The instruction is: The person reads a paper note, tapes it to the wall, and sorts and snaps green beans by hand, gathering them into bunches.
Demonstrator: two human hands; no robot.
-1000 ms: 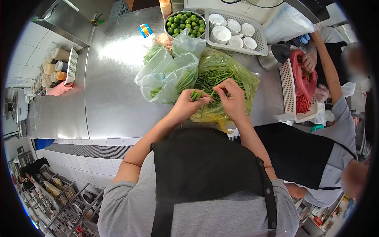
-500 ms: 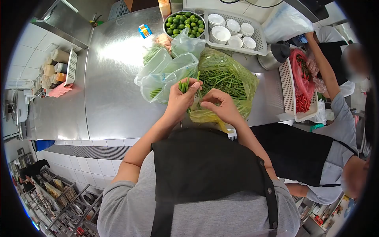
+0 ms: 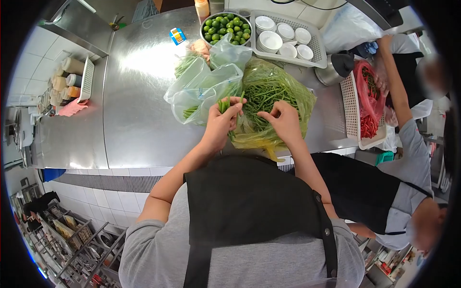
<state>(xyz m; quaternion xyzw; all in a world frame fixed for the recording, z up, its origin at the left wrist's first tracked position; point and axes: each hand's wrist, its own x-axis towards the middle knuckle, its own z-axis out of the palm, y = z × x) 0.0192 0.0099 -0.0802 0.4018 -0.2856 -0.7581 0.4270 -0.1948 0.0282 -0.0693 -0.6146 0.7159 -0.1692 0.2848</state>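
My left hand (image 3: 222,120) is closed around a small bunch of green beans (image 3: 223,104), their cut-looking ends poking up past the thumb. One longer green piece stands beside its fingertips. My right hand (image 3: 283,121) hovers over the yellow-tinted plastic bag (image 3: 307,103), thumb and fingers apart, with nothing visible between them. Many loose green beans (image 3: 266,96) lie inside that opened bag. Left of it, a clear plastic bag (image 3: 204,84) sits on the steel counter with more green pieces (image 3: 190,112) showing in it.
Behind the bags stand a bowl of limes (image 3: 225,26) and a tray of white bowls (image 3: 314,45). A steel jug (image 3: 331,69) and a basket of red chillies (image 3: 367,127) are at right, where co-workers stand. A blue packet (image 3: 177,36) lies on the steel counter (image 3: 139,120).
My right hand has moved away from my left hand, to the right and slightly farther over the bag of green beans. My left hand still holds its bunch.
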